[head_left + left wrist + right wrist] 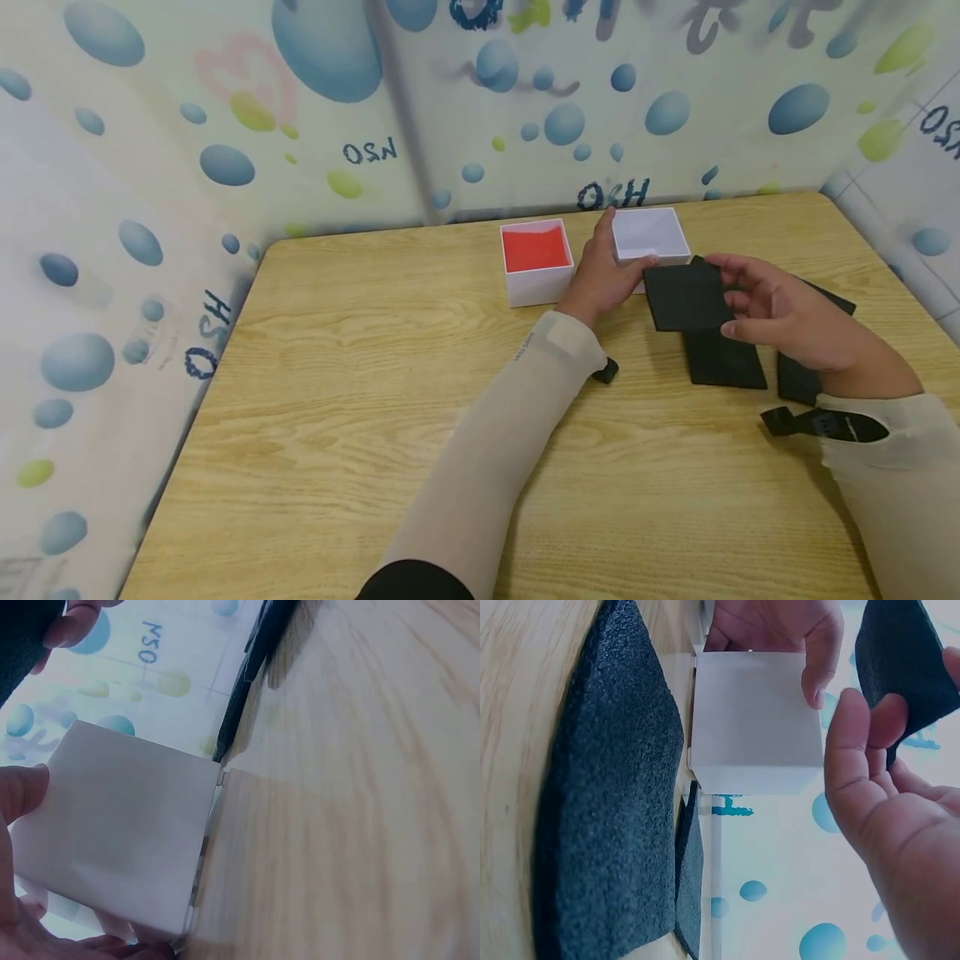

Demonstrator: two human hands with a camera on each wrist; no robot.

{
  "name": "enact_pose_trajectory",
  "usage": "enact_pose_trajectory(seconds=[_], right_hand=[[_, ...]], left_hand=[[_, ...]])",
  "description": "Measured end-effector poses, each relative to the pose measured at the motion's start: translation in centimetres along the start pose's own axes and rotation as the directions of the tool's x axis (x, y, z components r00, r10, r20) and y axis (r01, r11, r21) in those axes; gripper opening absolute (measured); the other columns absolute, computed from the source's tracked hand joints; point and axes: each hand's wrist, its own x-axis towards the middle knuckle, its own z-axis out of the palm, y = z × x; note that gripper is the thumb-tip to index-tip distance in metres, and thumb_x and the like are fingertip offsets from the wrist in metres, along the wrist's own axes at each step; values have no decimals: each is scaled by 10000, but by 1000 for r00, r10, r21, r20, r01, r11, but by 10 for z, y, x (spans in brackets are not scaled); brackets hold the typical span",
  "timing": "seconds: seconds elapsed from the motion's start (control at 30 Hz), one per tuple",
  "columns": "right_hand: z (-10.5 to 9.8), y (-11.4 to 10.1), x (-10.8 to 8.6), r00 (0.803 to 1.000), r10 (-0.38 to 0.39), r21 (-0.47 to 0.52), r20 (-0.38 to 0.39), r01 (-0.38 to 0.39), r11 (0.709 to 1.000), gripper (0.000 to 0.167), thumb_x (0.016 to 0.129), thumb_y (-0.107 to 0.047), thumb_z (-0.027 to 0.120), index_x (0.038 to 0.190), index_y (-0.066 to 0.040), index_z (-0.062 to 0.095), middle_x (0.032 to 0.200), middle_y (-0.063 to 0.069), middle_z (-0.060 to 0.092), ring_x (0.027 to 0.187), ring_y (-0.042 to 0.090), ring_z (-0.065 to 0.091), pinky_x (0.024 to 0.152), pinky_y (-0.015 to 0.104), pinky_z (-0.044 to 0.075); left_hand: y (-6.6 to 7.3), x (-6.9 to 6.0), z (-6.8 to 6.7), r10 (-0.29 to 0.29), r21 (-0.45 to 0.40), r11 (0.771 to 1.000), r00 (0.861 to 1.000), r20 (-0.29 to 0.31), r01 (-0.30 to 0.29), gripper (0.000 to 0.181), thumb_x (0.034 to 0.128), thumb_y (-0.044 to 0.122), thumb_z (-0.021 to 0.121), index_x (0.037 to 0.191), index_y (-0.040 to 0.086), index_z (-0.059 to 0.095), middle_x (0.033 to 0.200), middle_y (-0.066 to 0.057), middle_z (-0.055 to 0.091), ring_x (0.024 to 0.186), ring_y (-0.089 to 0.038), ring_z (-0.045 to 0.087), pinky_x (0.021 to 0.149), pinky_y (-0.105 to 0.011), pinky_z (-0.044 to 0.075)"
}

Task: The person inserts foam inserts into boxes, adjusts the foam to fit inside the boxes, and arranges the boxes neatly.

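My left hand grips a white open-topped box near the table's back edge, its thumb over the near rim. The left wrist view shows the box's plain white side between thumb and fingers. My right hand pinches a thin black foam square, raised off the table just in front of the box. In the right wrist view that foam square hangs from the fingertips, partly cut off. Beneath it lies another black foam square, and one more foam piece is partly hidden under my right hand.
Left of the gripped box stands a second white box, with red inside. A further black foam edge shows beyond my right hand. The wooden table meets a patterned curtain at the back and left.
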Motion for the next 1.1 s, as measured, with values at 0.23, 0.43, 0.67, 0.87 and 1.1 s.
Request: enact_pose_trajectory(seconds=[0.23, 0.43, 0.67, 0.87, 1.1], right_hand=[[1, 5, 2, 998, -32, 112, -60, 38, 993, 811, 911, 320, 444, 1563, -163, 436, 1333, 56, 453, 1072, 112, 588, 834, 186, 570], [1, 3, 3, 996, -22, 107, -91, 31, 994, 818, 916, 316, 449, 1569, -175, 436, 1324, 52, 432, 1083, 97, 585, 833, 170, 555], [-2, 2, 10, 992, -6, 102, -128, 19, 995, 804, 929, 296, 458, 1583, -168, 412, 1296, 61, 407, 1093, 78, 601, 831, 161, 561], [-8, -1, 23, 994, -23, 173, -107, 42, 984, 778, 945, 281, 438, 1608, -120, 360, 1318, 80, 422, 1123, 108, 667, 834, 190, 575], [-11, -11, 39, 980, 59, 37, -192, -53, 998, 782, 958, 200, 542, 1647, -64, 284, 1304, 74, 466, 1083, 91, 669, 819, 180, 578]], left_hand=[[0, -2, -2, -10, -28, 1000, 1000, 8, 10, 983, 954, 447, 751, 1680, 413, 88, 1698, 102, 319, 1486, -153, 398, 1232, -485, 373], [1, -2, -3, -16, -20, 1000, 1000, 11, 16, 978, 950, 487, 738, 1675, 443, 82, 1703, 104, 304, 1482, -149, 398, 1220, -473, 394], [1, -3, -3, -20, -25, 999, 1000, 4, 20, 984, 954, 469, 748, 1681, 424, 85, 1704, 99, 308, 1502, -143, 391, 1218, -454, 398], [0, -3, -3, -25, -35, 999, 1000, 4, 25, 980, 954, 470, 753, 1675, 440, 91, 1696, 90, 318, 1495, -150, 401, 1217, -451, 401], [-1, -2, -4, 9, -49, 999, 1000, 15, -8, 962, 970, 406, 748, 1690, 381, 110, 1660, 41, 378, 1452, -176, 442, 1206, -474, 415]])
